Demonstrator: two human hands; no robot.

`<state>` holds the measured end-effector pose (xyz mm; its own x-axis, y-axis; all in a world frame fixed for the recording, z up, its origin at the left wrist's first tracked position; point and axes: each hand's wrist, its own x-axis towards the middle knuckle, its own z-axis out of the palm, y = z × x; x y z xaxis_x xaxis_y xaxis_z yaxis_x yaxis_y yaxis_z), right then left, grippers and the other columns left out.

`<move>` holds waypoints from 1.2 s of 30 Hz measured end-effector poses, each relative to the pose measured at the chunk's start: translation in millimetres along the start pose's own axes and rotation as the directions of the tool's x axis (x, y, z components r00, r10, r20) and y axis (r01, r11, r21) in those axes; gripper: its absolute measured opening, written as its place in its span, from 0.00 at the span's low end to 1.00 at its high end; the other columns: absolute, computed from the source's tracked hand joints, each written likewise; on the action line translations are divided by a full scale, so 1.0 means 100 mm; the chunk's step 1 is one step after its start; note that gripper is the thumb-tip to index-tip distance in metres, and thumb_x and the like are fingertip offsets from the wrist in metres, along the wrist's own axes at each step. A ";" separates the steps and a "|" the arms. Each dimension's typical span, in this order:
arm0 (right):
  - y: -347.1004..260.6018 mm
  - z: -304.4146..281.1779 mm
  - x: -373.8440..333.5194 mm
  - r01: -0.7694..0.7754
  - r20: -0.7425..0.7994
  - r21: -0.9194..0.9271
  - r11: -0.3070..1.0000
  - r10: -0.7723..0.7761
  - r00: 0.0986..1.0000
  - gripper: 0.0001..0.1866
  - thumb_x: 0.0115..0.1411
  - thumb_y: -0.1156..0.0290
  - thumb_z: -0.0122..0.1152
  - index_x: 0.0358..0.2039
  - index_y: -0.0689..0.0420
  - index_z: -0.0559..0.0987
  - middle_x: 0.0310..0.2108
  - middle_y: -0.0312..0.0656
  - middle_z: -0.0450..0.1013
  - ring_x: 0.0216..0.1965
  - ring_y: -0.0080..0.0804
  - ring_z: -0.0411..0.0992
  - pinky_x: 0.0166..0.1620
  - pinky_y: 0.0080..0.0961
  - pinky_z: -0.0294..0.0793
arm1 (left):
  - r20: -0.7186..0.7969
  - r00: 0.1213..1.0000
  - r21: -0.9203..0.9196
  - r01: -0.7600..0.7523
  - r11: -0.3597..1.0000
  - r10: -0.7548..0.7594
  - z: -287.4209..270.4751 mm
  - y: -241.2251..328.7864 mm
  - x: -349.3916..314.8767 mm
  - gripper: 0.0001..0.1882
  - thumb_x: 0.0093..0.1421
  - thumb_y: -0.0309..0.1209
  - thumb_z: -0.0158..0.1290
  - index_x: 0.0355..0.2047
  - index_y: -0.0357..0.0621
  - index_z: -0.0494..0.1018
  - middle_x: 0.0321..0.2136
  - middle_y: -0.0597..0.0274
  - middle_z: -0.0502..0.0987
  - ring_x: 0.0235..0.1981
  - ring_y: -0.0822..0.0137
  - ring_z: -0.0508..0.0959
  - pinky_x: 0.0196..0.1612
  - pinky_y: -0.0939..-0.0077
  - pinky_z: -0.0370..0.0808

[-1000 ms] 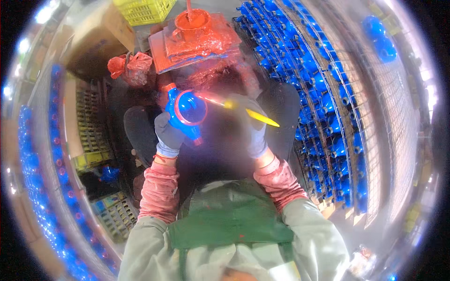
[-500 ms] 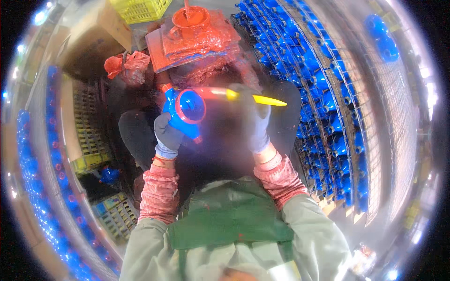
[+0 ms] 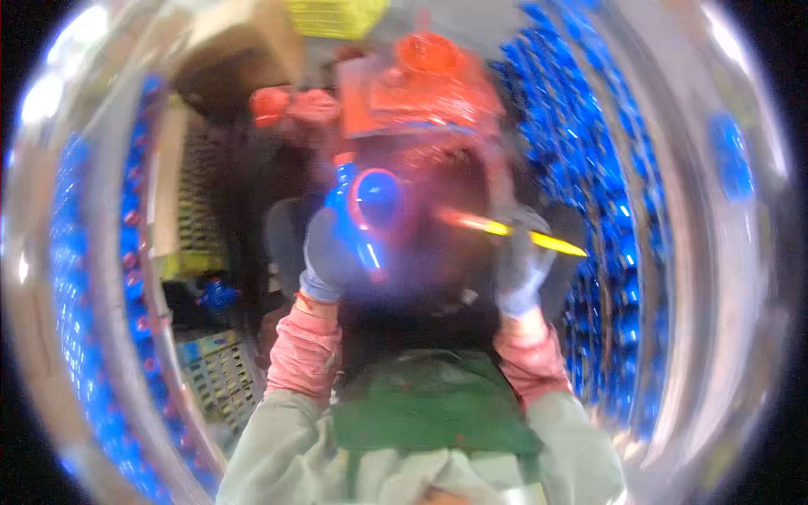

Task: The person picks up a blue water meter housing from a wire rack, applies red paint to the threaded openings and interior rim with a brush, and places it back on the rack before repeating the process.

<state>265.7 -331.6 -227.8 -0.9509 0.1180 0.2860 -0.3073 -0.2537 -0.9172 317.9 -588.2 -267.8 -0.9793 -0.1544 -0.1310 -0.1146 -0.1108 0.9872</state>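
Note:
My left hand (image 3: 326,252), in a grey glove, is closed on a blue hollow fitting (image 3: 376,200). Its round mouth is rimmed in red and faces up, and red also marks its two ends. To the right my gloved right hand (image 3: 525,252) grips a paintbrush with a yellow handle (image 3: 559,245). The brush's red tip points left toward the fitting, with a gap between them. Motion smears the fitting's outline. Beyond the hands a red paint pot (image 3: 427,55) stands on a paint-covered stack (image 3: 421,108), with something thin sticking up from the pot.
Rows of blue fittings (image 3: 581,194) fill wire racks close on my right. More blue parts with red ends (image 3: 135,252) line the left side. A cardboard box (image 3: 240,50), a yellow crate (image 3: 337,17) and a red-smeared bundle (image 3: 295,106) stand at the back left.
The brush has drawn away to the right from the fitting's rim, held in my right hand. My view has shifted, so the surroundings sit further right and lower.

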 end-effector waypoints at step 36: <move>-0.12 -0.48 0.20 -0.048 0.145 -0.535 0.844 0.148 0.978 0.08 0.58 0.74 0.60 0.37 0.63 0.78 0.36 0.41 0.76 0.36 0.27 0.72 0.42 0.26 0.71 | -0.708 0.486 0.420 0.873 -0.248 0.512 -4.55 2.48 0.60 0.39 0.51 0.47 0.57 0.63 0.64 0.58 0.64 0.56 0.58 0.66 0.51 0.55 0.64 0.40 0.47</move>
<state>252.0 -280.2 -224.3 -0.9809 -0.0613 0.1844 -0.1943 0.2936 -0.9360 306.6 -1071.4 -71.8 -0.4162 -0.8272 0.3774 -0.8967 0.3046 -0.3212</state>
